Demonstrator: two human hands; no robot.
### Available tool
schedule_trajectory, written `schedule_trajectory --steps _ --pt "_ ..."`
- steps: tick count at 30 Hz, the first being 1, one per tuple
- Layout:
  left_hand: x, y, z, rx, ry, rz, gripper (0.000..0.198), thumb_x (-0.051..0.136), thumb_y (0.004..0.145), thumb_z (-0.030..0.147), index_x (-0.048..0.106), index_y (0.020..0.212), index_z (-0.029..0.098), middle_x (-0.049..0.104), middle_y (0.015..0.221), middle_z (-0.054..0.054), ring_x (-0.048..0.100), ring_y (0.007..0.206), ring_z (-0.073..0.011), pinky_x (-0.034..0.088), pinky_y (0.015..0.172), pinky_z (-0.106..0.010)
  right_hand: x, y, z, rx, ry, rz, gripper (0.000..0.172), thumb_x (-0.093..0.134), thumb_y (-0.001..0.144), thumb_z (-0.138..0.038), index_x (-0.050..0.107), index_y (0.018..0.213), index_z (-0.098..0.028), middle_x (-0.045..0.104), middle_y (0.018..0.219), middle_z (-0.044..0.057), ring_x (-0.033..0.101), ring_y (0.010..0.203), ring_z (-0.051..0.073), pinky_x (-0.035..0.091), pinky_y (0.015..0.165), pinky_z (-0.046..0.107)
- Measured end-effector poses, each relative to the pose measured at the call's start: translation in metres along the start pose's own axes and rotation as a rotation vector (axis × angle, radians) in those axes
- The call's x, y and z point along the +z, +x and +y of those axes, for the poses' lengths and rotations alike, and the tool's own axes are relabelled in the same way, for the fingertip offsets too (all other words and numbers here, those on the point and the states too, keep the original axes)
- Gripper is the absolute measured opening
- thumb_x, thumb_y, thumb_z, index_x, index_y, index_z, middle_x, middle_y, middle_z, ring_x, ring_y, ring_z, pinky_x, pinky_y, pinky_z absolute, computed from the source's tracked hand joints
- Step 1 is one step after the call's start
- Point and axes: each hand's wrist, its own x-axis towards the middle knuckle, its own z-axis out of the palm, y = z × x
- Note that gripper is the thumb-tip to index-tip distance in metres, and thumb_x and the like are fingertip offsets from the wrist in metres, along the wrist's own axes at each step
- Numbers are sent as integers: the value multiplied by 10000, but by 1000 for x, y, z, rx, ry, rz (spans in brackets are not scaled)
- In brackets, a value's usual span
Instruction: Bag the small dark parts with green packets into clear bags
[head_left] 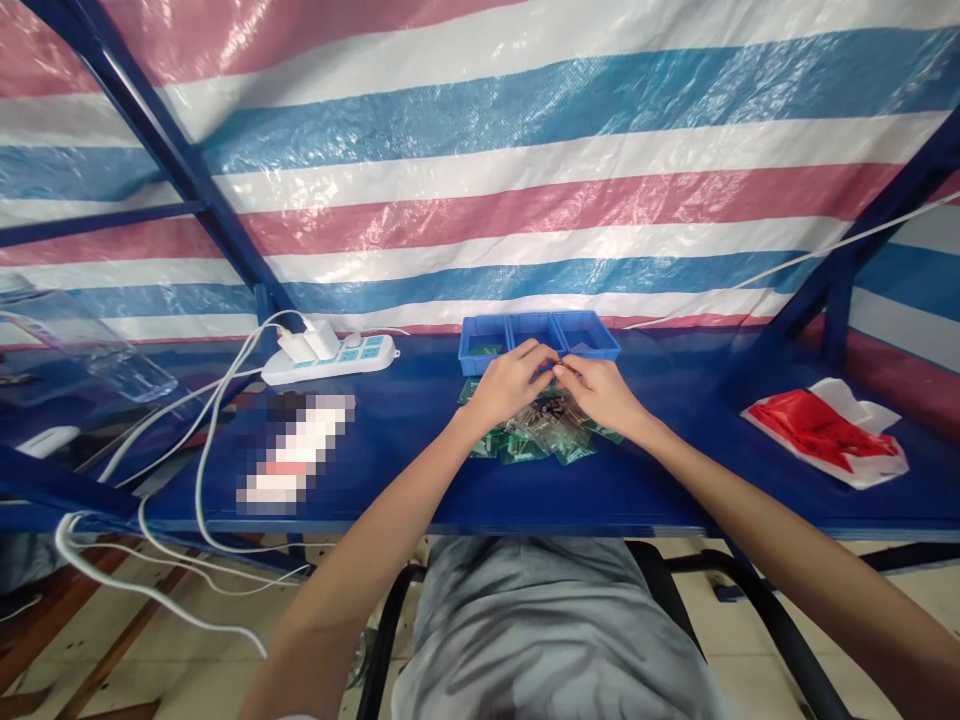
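Note:
My left hand (510,382) and my right hand (600,392) meet over a pile of small green circuit boards (536,436) on the blue table (420,470). Both hands have their fingers curled and pinched together at a small piece between them, too small to name. The fingertips touch just in front of a blue tray with three compartments (537,338). A few green pieces lie in its left compartment.
A white power strip (330,358) with plugs and white cables (202,440) lies at the left. A red and white plastic bag (825,428) lies at the right. A clear plastic bag (97,350) sits far left. A striped tarp hangs behind; blue frame bars stand on both sides.

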Motion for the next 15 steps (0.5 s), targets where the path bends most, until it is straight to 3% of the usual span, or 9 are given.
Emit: schedule_trajectory --steps 8,15 --pt "3 -1 4 -44 -60 50 119 513 983 234 596 1063 205 627 1002 -35 624 839 -143 502 752 -270 -2 -2 -7 -20 -20 35 433 382 1041 -463 588 752 -215 667 696 33 599 630 187 402 638 305" --pt "6 -1 7 -96 -77 75 84 552 930 254 574 994 204 652 952 -31 622 817 -152 467 681 -263 -3 -4 -10 -3 8 129 311 498 999 -481 656 942 -219 740 867 51 660 690 203 486 658 304"
